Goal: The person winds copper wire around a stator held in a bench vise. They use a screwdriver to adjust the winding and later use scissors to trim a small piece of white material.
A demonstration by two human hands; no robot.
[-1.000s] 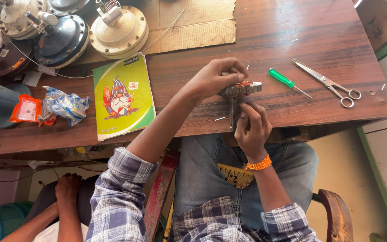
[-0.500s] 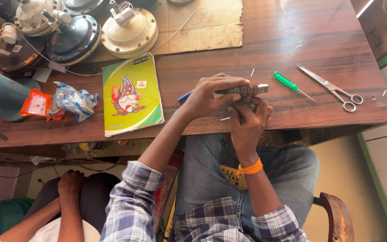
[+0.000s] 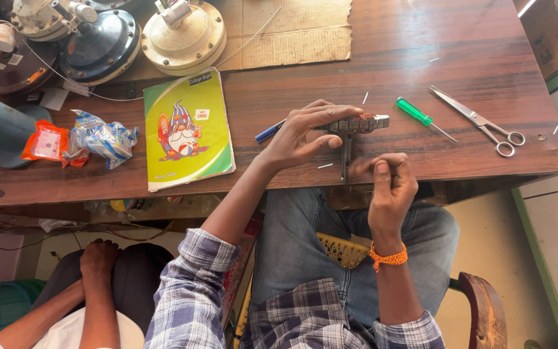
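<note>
Ridged grey metal part [image 3: 354,125] lies under left hand [image 3: 301,136] on grained wooden table [image 3: 421,52].

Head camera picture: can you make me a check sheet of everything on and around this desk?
Surface: wooden table, cardboard sheet at back.
Job's things: metal part, flat under fingers.
Clutter: notebook, green screwdriver, scissors, blue pen, wrappers, three round motors.
Grippers: left hand presses the part; right hand pinches its lower stem.
Cables: thin wire from the motors.
Surroundings: another person's hand, chair arm.
</note>
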